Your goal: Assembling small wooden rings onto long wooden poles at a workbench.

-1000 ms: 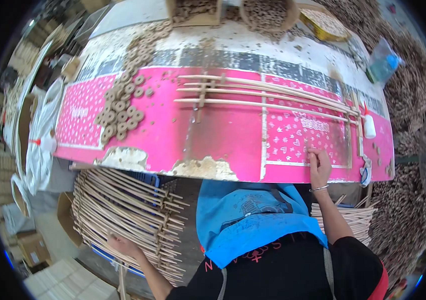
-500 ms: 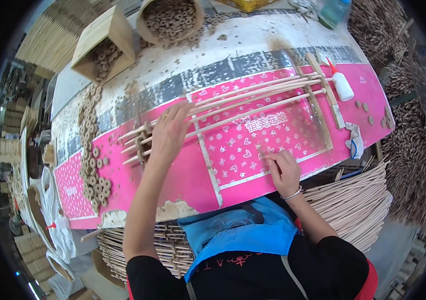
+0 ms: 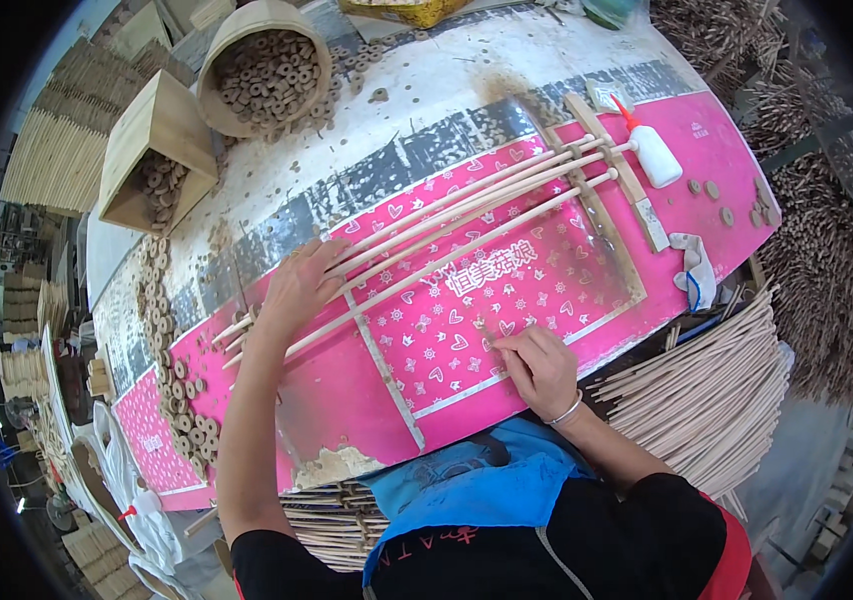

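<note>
Hands on rattan sticks at the pink worktable

Left hand (image 3: pixel 299 290) lies open, fingers spread, on rattan sticks (image 3: pixel 467 215); right hand (image 3: pixel 539 368), at 4 o'clock from it, has curled fingers touching the pink table (image 3: pixel 347 385).

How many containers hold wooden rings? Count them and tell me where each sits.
2. A round tub stands at the far edge of the table. A square wooden box lies just left of it, tipped on its side. Others may be hidden outside the frame.

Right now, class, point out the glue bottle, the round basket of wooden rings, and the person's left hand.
glue bottle (image 3: pixel 655 156): head view, on its white body.
round basket of wooden rings (image 3: pixel 247 22): head view, on its rim.
left hand (image 3: pixel 299 288): head view, on its back, resting on the sticks.
</note>
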`<state>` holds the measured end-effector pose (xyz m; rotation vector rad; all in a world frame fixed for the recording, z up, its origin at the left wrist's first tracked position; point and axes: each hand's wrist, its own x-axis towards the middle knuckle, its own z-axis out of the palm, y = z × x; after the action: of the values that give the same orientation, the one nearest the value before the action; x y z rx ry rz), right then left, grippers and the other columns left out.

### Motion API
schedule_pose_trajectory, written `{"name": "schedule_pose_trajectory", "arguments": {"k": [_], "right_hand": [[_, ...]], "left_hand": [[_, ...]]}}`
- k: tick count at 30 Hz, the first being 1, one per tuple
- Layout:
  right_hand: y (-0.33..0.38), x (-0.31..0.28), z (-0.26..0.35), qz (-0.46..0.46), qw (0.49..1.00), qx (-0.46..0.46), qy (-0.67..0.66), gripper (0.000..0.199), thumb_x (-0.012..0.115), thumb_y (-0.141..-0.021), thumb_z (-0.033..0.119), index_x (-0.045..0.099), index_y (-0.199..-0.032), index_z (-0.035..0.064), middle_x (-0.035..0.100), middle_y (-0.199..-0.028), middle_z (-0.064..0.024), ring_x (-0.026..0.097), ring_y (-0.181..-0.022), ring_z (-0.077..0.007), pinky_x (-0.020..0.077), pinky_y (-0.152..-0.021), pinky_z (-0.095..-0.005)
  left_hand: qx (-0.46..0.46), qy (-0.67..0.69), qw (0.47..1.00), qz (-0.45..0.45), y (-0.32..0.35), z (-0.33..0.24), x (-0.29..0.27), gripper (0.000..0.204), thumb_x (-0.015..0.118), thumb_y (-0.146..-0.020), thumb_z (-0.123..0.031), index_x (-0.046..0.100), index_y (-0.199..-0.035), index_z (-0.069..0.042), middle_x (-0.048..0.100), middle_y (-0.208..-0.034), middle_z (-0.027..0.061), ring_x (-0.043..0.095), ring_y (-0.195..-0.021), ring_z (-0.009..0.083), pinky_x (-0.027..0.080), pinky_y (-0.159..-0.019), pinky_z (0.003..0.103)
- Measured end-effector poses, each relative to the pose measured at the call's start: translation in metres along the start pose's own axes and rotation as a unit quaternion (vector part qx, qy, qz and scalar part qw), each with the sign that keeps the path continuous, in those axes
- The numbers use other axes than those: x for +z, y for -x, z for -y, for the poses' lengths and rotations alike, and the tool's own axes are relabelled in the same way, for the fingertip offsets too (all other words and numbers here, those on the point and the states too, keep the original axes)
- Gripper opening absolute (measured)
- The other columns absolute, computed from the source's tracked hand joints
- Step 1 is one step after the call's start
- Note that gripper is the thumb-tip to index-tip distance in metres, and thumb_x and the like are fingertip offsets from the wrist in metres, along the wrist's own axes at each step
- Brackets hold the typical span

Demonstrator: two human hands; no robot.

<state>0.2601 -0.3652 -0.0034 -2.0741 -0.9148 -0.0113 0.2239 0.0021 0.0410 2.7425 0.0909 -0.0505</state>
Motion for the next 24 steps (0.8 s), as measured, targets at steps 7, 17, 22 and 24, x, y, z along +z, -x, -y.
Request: {"name": "schedule_pose_trajectory", "arguments": {"k": [7, 17, 22, 24], "right_hand": [[-0.083, 0.002, -0.009, 0.031, 0.993, -0.113, 0.031, 0.032, 0.066, -0.085, 0.009, 0.066, -0.117, 0.0064, 0.065, -0.11, -0.0118, 0.062, -0.103, -0.0291, 0.0473, -0.09, -0.0408], [-0.117, 0.033, -0.024, 0.064, 0.971, -0.179, 0.146, 0.053, 0.071, -0.08, 0.012, 0.057, -0.131, 0.0098, 0.055, -0.129, -0.01, 0.048, -0.126, -0.0287, 0.0341, -0.111, -0.0461], [-0.136, 0.044, -0.021, 0.099, 0.967, -0.182, 0.148, 0.048, 0.069, -0.08, 0.014, 0.058, -0.126, 0.0093, 0.056, -0.124, -0.0099, 0.05, -0.122, -0.029, 0.0372, -0.108, -0.0467], [-0.141, 0.059, -0.016, 0.108, 0.948, -0.205, 0.217, 0.043, 0.068, -0.081, 0.015, 0.059, -0.122, 0.0078, 0.057, -0.122, -0.0116, 0.052, -0.119, -0.031, 0.04, -0.104, -0.0471]], "left_hand": [[-0.016, 0.104, 0.993, 0.063, 0.002, 0.019, -0.001, 0.047, 0.061, -0.089, -0.016, 0.054, -0.134, -0.007, 0.061, -0.113, 0.0193, 0.059, -0.111, 0.0363, 0.047, -0.095, 0.043], [-0.012, 0.114, 0.991, 0.065, -0.002, 0.006, -0.011, 0.045, 0.057, -0.095, -0.017, 0.053, -0.139, -0.014, 0.059, -0.134, 0.015, 0.06, -0.117, 0.0341, 0.047, -0.1, 0.041], [-0.043, 0.08, 0.996, 0.009, 0.018, -0.01, -0.041, 0.043, 0.056, -0.095, -0.017, 0.054, -0.138, -0.017, 0.061, -0.129, 0.015, 0.063, -0.107, 0.0377, 0.052, -0.092, 0.043], [-0.019, 0.026, 0.997, -0.064, 0.048, -0.016, -0.061, 0.041, 0.052, -0.096, -0.016, 0.055, -0.137, -0.017, 0.064, -0.12, 0.015, 0.065, -0.1, 0.0386, 0.053, -0.084, 0.045]]}}
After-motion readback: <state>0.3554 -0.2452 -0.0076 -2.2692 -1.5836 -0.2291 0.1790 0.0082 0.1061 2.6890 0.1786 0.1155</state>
